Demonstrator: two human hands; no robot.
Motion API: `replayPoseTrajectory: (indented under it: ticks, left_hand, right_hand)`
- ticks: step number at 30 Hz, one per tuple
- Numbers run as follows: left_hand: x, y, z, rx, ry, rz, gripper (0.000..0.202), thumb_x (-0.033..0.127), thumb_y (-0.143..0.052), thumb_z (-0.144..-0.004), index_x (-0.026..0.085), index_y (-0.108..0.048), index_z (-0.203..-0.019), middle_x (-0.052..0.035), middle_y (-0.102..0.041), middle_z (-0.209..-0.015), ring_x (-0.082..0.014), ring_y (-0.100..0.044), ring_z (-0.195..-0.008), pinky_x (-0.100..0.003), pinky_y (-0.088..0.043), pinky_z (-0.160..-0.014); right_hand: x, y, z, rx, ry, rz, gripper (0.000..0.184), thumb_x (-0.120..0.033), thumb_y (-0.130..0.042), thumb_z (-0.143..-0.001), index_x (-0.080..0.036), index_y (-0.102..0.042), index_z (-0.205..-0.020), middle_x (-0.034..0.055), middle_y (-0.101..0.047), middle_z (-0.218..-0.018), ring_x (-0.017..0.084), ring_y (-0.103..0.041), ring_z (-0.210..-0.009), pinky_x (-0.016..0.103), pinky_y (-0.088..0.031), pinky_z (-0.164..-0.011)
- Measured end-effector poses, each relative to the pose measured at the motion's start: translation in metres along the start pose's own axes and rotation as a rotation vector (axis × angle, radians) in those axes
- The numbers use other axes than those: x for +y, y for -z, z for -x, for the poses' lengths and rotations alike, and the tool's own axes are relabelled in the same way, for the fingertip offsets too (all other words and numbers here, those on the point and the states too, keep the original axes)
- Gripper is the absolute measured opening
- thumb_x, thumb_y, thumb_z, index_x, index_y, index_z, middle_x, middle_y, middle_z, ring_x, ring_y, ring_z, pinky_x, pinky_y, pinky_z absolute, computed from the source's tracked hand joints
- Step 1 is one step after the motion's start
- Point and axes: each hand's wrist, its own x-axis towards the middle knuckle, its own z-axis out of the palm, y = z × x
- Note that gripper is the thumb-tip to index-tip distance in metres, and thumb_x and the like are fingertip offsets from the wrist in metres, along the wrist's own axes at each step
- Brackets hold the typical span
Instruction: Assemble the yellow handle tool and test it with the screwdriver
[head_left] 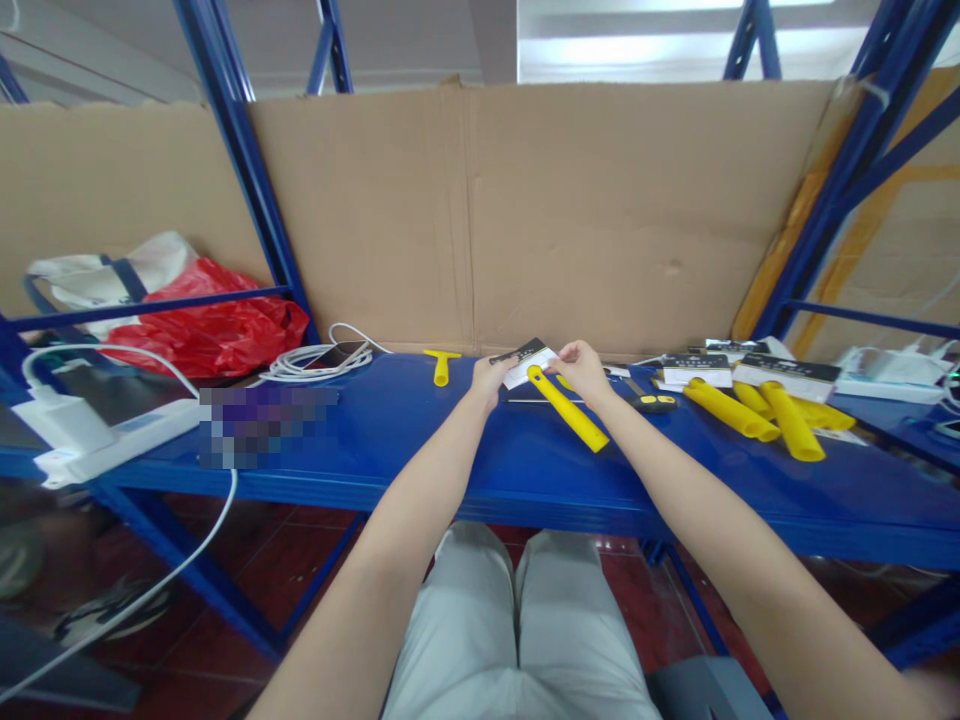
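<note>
My left hand (491,377) is closed on the left edge of a black-and-white card (527,366), above the blue shelf. At the card's right edge, my right hand (583,368) has its fingers pinched together on it. A yellow tapered tube handle (571,412) extends from the card down to the right, between my forearms; its upper end overlaps the card. Another small yellow piece shows beside my right fingers, partly hidden. Right of that hand lies a black-and-yellow utility knife (652,403). A yellow T-shaped tool (442,368) stands apart to the left.
Several yellow handles with cards (795,425) are piled on the right of the blue shelf (397,430). To the left are a coiled white cable (315,363), a power strip (127,440) and a red plastic bag (217,315). Cardboard (570,210) walls off the back.
</note>
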Motion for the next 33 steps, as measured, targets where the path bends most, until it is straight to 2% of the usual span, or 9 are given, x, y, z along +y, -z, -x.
replayPoseTrajectory:
  ticks: [4,9,12,14,18,22,26,33]
  left_hand:
    - [0.0,0.002,0.0,0.068,-0.001,-0.074,0.023,0.007,-0.077,-0.061,0.015,-0.057,-0.056,-0.0025,-0.064,-0.057,-0.0214,-0.07,-0.073,-0.032,-0.055,-0.071]
    - [0.003,0.006,0.0,0.139,-0.005,-0.111,0.02,-0.002,-0.07,-0.061,0.015,-0.061,-0.066,-0.004,-0.069,-0.069,-0.0214,-0.07,-0.081,-0.033,-0.056,-0.077]
    - [0.005,0.006,0.002,0.168,-0.011,-0.115,0.023,-0.007,-0.064,-0.062,0.015,-0.059,-0.066,-0.0034,-0.068,-0.071,-0.0197,-0.07,-0.084,-0.032,-0.055,-0.079]
    - [0.005,0.004,0.002,0.187,-0.016,-0.095,0.025,-0.008,-0.063,-0.061,0.016,-0.057,-0.064,-0.0017,-0.066,-0.068,-0.0187,-0.069,-0.082,-0.032,-0.055,-0.08]
    - [0.005,0.002,0.002,0.235,-0.056,-0.031,0.029,-0.011,-0.064,-0.058,0.016,-0.053,-0.061,0.0011,-0.061,-0.063,-0.0172,-0.068,-0.077,-0.033,-0.055,-0.08]
    - [0.003,0.003,0.0,0.258,-0.079,-0.018,0.031,-0.013,-0.063,-0.056,0.016,-0.052,-0.061,0.0029,-0.057,-0.062,-0.0149,-0.066,-0.073,-0.033,-0.055,-0.079]
    - [0.002,0.005,-0.004,0.265,-0.085,-0.024,0.03,-0.012,-0.063,-0.055,0.015,-0.054,-0.064,0.0033,-0.057,-0.065,-0.0134,-0.065,-0.07,-0.033,-0.055,-0.079]
    - [-0.001,0.009,-0.011,0.239,-0.046,-0.014,0.032,-0.011,-0.064,-0.053,0.015,-0.056,-0.069,0.0025,-0.057,-0.069,-0.0167,-0.067,-0.08,-0.034,-0.054,-0.083]
  right_hand:
    - [0.003,-0.001,0.002,-0.055,0.072,0.159,0.028,-0.019,-0.073,-0.065,-0.022,-0.046,-0.074,-0.0031,-0.056,-0.075,0.015,-0.061,-0.073,0.034,-0.053,-0.078]
    - [0.007,-0.003,0.007,-0.268,0.055,0.21,0.035,-0.023,-0.079,-0.062,-0.02,-0.051,-0.084,0.0024,-0.059,-0.092,0.015,-0.062,-0.078,0.035,-0.053,-0.078]
    - [0.008,-0.003,0.01,-0.369,0.156,0.306,0.042,-0.021,-0.081,-0.06,-0.02,-0.054,-0.092,0.0053,-0.054,-0.105,0.016,-0.061,-0.084,0.035,-0.052,-0.082]
    - [0.007,-0.004,0.011,-0.388,0.25,0.402,0.044,-0.018,-0.079,-0.061,-0.02,-0.054,-0.097,0.0061,-0.051,-0.11,0.016,-0.059,-0.089,0.035,-0.05,-0.085]
    - [0.001,-0.008,0.013,-0.393,0.372,0.614,0.036,-0.011,-0.069,-0.069,-0.018,-0.053,-0.1,0.0067,-0.051,-0.107,0.019,-0.057,-0.096,0.036,-0.047,-0.09]
    - [-0.005,-0.009,0.017,-0.465,0.455,0.755,0.027,-0.008,-0.06,-0.076,-0.019,-0.051,-0.099,0.0077,-0.055,-0.101,0.02,-0.057,-0.093,0.034,-0.045,-0.085]
    - [-0.009,-0.007,0.02,-0.542,0.496,0.835,0.023,-0.006,-0.054,-0.08,-0.018,-0.051,-0.1,0.0094,-0.059,-0.099,0.02,-0.057,-0.093,0.031,-0.042,-0.081]
    - [-0.016,0.0,0.019,-0.588,0.515,0.881,0.02,-0.007,-0.054,-0.083,-0.018,-0.058,-0.099,0.0091,-0.066,-0.099,0.02,-0.06,-0.092,0.028,-0.041,-0.078]
